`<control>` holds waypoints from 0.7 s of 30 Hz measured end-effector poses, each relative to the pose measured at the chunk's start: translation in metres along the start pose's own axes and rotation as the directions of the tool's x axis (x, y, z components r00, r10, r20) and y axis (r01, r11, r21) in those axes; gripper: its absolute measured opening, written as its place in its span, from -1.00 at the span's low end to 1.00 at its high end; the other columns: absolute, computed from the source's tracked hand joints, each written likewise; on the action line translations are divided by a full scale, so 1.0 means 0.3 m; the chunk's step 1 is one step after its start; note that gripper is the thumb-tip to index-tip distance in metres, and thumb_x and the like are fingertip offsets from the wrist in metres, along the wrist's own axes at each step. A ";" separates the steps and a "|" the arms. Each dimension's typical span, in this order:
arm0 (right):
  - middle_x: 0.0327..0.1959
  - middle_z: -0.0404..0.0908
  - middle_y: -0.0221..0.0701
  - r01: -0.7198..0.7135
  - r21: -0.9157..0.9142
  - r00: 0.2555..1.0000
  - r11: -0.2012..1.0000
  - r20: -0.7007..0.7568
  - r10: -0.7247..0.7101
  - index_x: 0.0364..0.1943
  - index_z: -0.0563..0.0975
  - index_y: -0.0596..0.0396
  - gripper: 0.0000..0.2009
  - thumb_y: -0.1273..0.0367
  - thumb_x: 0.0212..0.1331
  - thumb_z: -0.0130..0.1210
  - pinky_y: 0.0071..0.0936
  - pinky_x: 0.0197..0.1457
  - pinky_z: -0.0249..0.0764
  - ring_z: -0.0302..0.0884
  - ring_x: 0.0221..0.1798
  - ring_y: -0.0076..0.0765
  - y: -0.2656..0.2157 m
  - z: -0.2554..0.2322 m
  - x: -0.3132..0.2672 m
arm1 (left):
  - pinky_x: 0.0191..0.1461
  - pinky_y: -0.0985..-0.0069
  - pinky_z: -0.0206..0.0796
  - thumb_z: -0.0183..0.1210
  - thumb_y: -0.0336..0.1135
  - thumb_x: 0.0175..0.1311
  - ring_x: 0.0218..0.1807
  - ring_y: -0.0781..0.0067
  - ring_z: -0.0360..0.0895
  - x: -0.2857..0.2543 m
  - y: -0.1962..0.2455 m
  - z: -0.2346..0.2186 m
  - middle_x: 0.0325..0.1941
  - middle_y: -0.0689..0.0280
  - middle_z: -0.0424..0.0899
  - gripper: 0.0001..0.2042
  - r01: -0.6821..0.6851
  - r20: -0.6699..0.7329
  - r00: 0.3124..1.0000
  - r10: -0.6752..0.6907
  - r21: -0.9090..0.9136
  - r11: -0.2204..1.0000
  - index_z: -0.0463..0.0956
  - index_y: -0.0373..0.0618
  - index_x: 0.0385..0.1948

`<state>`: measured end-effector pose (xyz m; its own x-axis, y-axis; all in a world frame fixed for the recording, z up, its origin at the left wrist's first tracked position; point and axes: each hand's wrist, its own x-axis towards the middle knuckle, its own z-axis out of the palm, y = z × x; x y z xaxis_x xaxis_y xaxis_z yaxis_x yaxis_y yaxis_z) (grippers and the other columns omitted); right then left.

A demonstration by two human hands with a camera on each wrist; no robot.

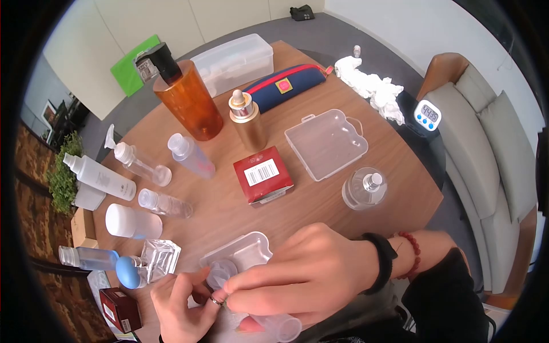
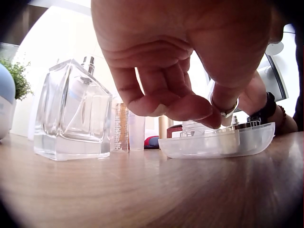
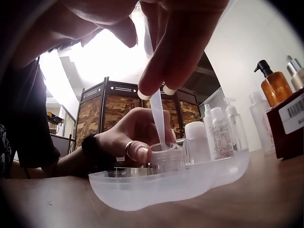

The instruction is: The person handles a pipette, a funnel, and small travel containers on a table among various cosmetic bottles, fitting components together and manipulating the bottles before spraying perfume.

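Observation:
My left hand (image 1: 183, 303), with a ring on its thumb, holds a small clear jar (image 1: 220, 273) between thumb and fingers. Beneath it is a shallow clear plastic tray (image 3: 166, 190) on the table. From above, my right hand (image 1: 309, 274) pinches a translucent tapered plastic stick (image 3: 158, 116), whose narrow end points down into the jar's mouth. A clear plastic cylinder (image 1: 284, 328) shows below the right hand in the head view, partly hidden by it. A square glass perfume bottle (image 2: 71, 114) stands beside the left hand.
Several bottles line the left side, among them a white-capped jar (image 1: 134, 222). Ahead are a red box (image 1: 263, 174), an amber pump bottle (image 1: 191, 103), a gold dropper bottle (image 1: 249, 123) and a clear plastic case half (image 1: 326, 143). A round glass bottle (image 1: 364, 188) stands right.

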<state>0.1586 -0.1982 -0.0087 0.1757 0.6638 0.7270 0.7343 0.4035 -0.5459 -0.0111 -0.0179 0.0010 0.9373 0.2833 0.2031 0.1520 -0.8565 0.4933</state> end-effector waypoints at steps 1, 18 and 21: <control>-0.39 0.47 -0.49 -0.023 -0.011 1.000 1.000 0.010 0.023 -0.20 0.48 0.00 -0.80 0.34 0.17 0.25 -0.42 -0.53 0.45 0.52 -0.56 -0.32 -0.001 -0.005 0.001 | -0.25 0.41 0.30 0.42 -0.36 -0.23 -0.47 0.32 0.53 -0.001 0.001 -0.003 -0.53 0.28 0.57 -0.61 0.000 -0.002 1.000 0.000 -0.003 1.000 0.64 -0.22 -0.24; -0.08 0.71 -0.44 -0.008 0.024 0.996 1.000 0.087 0.006 -0.14 0.63 0.07 -0.76 0.31 0.15 0.34 -0.56 -0.51 0.52 0.67 -0.45 -0.44 0.021 -0.014 -0.003 | -0.33 0.29 0.36 0.42 -0.49 -0.06 -0.48 0.16 0.54 0.023 0.031 -0.036 -0.53 0.20 0.60 -0.75 -0.009 0.090 0.996 0.005 0.047 0.999 0.51 -0.24 -0.38; -0.19 0.64 -0.45 -0.019 0.001 0.997 1.000 0.077 0.019 -0.16 0.56 0.04 -0.78 0.31 0.16 0.29 -0.48 -0.52 0.49 0.61 -0.50 -0.37 0.012 -0.003 -0.008 | -0.33 0.29 0.37 0.41 -0.50 -0.06 -0.47 0.16 0.55 0.021 0.031 -0.031 -0.53 0.19 0.60 -0.76 -0.017 0.088 0.996 0.014 0.039 0.999 0.51 -0.25 -0.38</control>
<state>0.1614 -0.1989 -0.0121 0.1382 0.7179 0.6823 0.7304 0.3914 -0.5597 -0.0067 -0.0199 0.0147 0.9633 0.2322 0.1347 0.1477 -0.8774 0.4564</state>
